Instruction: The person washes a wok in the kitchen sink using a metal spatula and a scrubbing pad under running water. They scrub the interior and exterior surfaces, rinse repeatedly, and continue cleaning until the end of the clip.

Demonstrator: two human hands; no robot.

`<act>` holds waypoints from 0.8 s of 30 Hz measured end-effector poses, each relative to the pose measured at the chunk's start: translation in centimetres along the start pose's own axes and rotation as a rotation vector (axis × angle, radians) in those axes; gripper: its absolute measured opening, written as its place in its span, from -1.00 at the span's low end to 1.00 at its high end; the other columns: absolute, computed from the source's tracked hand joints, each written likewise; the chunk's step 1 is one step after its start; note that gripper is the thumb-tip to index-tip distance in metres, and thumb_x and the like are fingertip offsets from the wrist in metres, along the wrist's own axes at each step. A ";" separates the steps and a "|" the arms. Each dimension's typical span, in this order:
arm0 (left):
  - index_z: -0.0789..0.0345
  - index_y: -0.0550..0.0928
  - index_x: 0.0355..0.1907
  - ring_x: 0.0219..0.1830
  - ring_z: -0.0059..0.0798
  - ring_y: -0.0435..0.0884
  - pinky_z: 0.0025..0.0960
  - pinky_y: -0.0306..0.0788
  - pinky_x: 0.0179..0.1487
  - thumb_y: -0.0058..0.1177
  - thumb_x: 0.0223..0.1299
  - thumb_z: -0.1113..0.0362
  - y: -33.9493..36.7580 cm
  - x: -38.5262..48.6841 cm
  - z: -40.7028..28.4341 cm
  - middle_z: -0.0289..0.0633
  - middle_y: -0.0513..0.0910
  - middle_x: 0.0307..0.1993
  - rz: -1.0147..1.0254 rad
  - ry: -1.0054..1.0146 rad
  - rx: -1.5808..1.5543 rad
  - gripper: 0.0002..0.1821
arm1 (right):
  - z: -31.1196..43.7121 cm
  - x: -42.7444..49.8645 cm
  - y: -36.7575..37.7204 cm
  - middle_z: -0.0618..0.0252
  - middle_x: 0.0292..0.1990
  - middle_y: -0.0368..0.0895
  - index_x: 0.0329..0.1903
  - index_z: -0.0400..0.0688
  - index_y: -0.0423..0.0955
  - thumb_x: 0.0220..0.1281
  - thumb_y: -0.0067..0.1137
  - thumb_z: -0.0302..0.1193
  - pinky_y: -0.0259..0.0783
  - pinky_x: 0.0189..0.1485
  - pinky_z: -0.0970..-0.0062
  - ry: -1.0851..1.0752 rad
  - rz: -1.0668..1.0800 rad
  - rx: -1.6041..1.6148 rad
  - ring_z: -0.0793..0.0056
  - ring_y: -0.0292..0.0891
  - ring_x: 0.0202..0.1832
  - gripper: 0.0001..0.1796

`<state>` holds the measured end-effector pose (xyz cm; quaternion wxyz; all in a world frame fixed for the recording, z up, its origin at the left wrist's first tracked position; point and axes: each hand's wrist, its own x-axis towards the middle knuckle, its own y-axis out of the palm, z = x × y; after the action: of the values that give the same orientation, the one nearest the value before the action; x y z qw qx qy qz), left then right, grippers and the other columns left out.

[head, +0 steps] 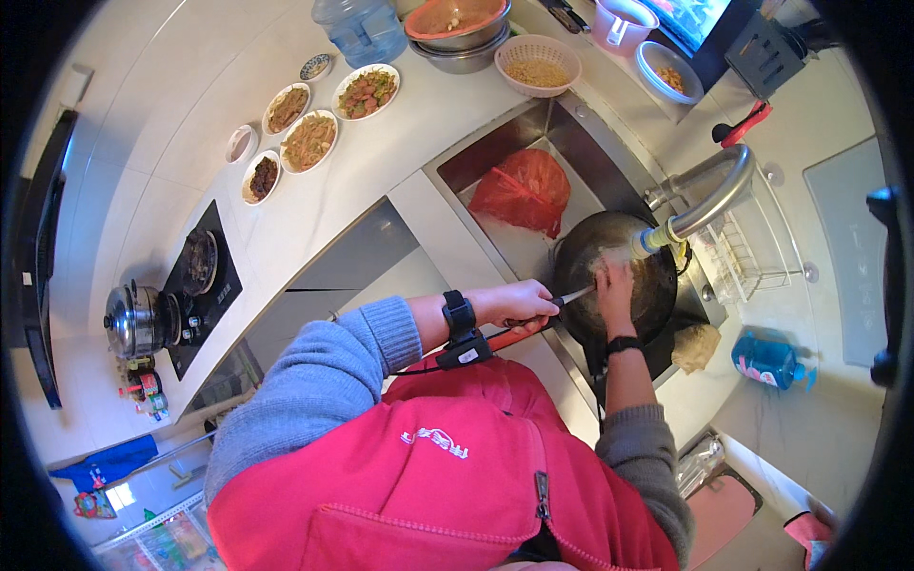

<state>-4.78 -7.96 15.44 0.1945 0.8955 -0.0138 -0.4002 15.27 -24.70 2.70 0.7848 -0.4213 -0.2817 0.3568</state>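
My left hand (528,303) is closed around the dark handle of a metal utensil (575,295), whose kind I cannot make out. Its far end points over the dark wok (650,314) in the sink. At that end, my right hand (615,289) reaches into the wok under running water from the faucet (660,238). Its fingertips are blurred by the water, so whether they grip the utensil cannot be seen. A red plastic bag (525,189) lies in the sink (493,146) beyond the wok.
Several dishes of food (309,141), a water jug (360,32), stacked bowls (457,36) and a pink colander (539,66) stand on the counter. A pot (134,321) sits by the cooktop (214,285) at left. Right of the sink are a wire rack (750,260) and a blue bottle (767,360).
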 end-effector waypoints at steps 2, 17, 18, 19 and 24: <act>0.25 0.49 -0.36 -0.76 -0.69 0.27 -0.54 0.04 -0.76 -0.04 0.37 0.21 0.4 -0.3 0.2 -0.44 0.37 -0.67 -0.009 -0.007 0.035 -0.80 | -0.5 0.1 0.2 -0.13 0.16 0.44 0.09 -0.16 0.46 0.23 0.11 -0.35 0.17 0.28 0.02 0.113 -0.045 0.056 -0.18 0.29 0.21 -0.62; 0.27 0.52 -0.18 -0.81 -0.70 0.23 -0.55 0.03 -0.78 -0.04 0.34 0.22 0.8 -0.6 0.7 -0.43 0.34 -0.72 0.015 -0.064 0.210 -0.83 | -3.6 0.2 -0.6 0.02 -0.08 0.61 -0.06 -0.20 0.58 0.13 0.20 -0.39 0.36 0.15 0.15 0.518 -0.111 0.279 0.01 0.49 0.02 -0.69; 0.28 0.52 -0.16 -0.82 -0.71 0.22 -0.56 0.04 -0.78 -0.04 0.34 0.23 0.9 -0.8 0.9 -0.44 0.34 -0.73 -0.021 -0.027 0.206 -0.82 | -3.8 -0.2 -1.1 0.02 -0.09 0.62 -0.05 -0.21 0.57 0.13 0.19 -0.39 0.38 0.13 0.15 0.685 -0.160 0.356 0.02 0.51 0.00 -0.69; 0.27 0.53 -0.17 -0.81 -0.71 0.22 -0.55 0.03 -0.78 -0.04 0.33 0.23 0.9 -0.7 0.8 -0.44 0.34 -0.72 -0.039 -0.024 0.187 -0.83 | -3.8 -0.6 -1.4 -0.01 -0.08 0.62 -0.05 -0.21 0.57 0.14 0.19 -0.39 0.38 0.14 0.17 0.594 -0.201 0.416 0.01 0.51 0.01 -0.69; 0.25 0.52 -0.21 -0.82 -0.71 0.23 -0.56 0.03 -0.78 -0.03 0.33 0.22 0.6 0.1 0.2 -0.43 0.34 -0.72 -0.042 0.007 0.108 -0.85 | 0.2 -2.1 -0.8 -0.18 0.08 0.48 0.05 -0.15 0.52 0.21 0.13 -0.36 0.31 0.22 0.09 0.126 -0.255 0.220 -0.14 0.38 0.14 -0.65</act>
<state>-4.79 -8.61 15.43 0.1374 0.9062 -0.0162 -0.3996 14.09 -26.56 3.17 0.8811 -0.3155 -0.2422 0.2559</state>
